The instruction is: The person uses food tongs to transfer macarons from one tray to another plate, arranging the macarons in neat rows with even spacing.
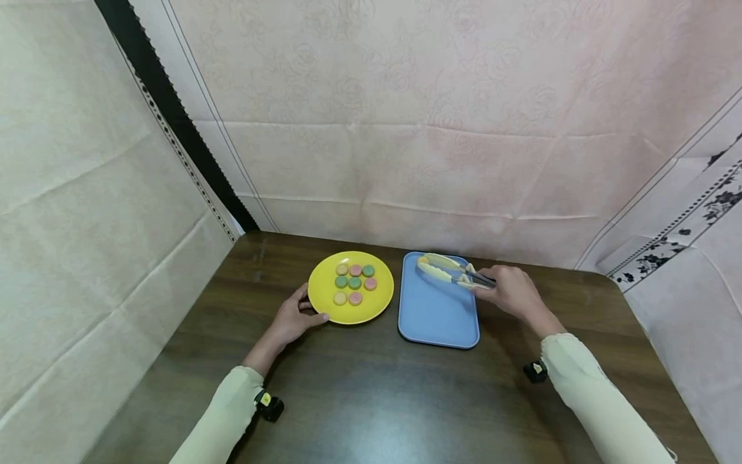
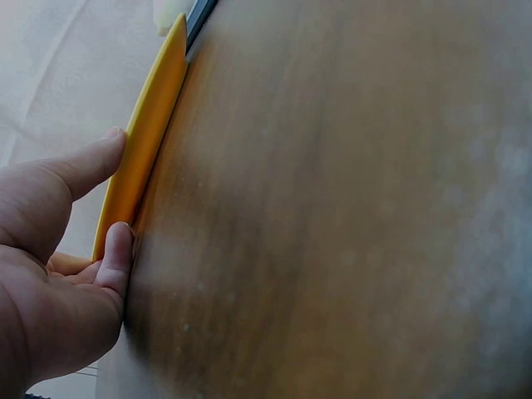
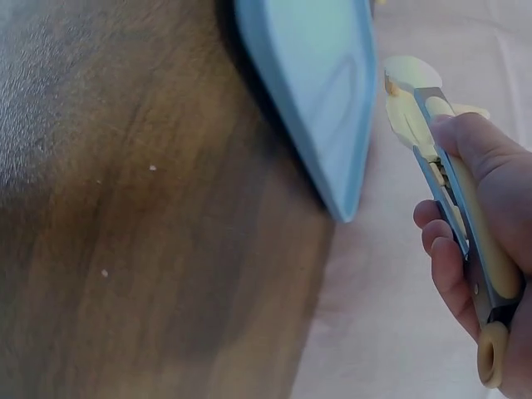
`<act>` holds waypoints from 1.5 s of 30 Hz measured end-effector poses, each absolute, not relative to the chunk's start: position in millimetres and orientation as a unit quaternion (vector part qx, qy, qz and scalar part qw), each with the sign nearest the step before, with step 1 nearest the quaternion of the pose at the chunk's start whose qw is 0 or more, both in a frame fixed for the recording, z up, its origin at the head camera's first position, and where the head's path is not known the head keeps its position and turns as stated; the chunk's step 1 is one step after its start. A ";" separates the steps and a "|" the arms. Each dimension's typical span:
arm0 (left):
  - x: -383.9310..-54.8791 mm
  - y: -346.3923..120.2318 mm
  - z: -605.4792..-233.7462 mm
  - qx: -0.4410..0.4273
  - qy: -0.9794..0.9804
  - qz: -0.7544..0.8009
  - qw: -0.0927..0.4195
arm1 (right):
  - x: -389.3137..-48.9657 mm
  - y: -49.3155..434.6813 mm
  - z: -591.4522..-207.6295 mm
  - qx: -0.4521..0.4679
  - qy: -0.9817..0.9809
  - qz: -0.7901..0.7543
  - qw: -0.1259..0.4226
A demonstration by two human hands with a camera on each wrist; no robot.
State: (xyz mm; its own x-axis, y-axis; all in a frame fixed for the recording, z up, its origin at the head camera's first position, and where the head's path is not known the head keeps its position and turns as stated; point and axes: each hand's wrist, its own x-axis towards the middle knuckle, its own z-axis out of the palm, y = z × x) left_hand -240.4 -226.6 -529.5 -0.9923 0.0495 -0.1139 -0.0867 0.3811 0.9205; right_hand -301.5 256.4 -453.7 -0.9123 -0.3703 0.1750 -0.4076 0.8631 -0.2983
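A yellow plate (image 1: 373, 308) bears several small round macaron-like pieces in pale yellow, pink (image 1: 355, 298) and green. At its left rim my left hand (image 1: 294, 316) grips the edge; in the left wrist view the thumb lies at one face and fingers at the other. My right hand (image 1: 509, 291) holds a pair of tongs (image 1: 443, 263) with pale cream heads over the far part of a blue tray (image 1: 437, 316). Something small and yellow (image 1: 425, 259) shows at the tongs' tips, too small to name. In the right wrist view, fingers wrap the tongs' handles (image 3: 486, 249).
Plate and tray stand side by side near the far edge of a dark brown wooden table (image 1: 359, 386), with a narrow gap between them. A pale patterned cloth (image 1: 435, 161) hangs behind the table, with more cloth at both sides.
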 end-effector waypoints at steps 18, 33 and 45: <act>-241.0 -226.1 -531.5 -0.018 0.827 0.559 0.061 | -268.8 225.8 -420.7 0.286 -0.940 0.163 0.093; -240.0 -225.0 -529.4 -0.020 0.826 0.560 0.063 | -264.1 186.9 -428.1 0.341 -0.926 0.146 0.069; -239.9 -225.5 -529.3 -0.012 0.824 0.564 0.058 | -265.4 173.1 -433.5 0.340 -0.930 0.136 0.032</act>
State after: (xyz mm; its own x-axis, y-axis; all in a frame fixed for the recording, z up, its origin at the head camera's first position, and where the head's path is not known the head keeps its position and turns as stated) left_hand -239.9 -225.5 -529.3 -0.9929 0.0468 -0.1094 -0.0851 0.3633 0.9278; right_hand -265.4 173.1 -433.5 -0.7667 -0.6237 0.1521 -0.6411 0.7316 -0.2318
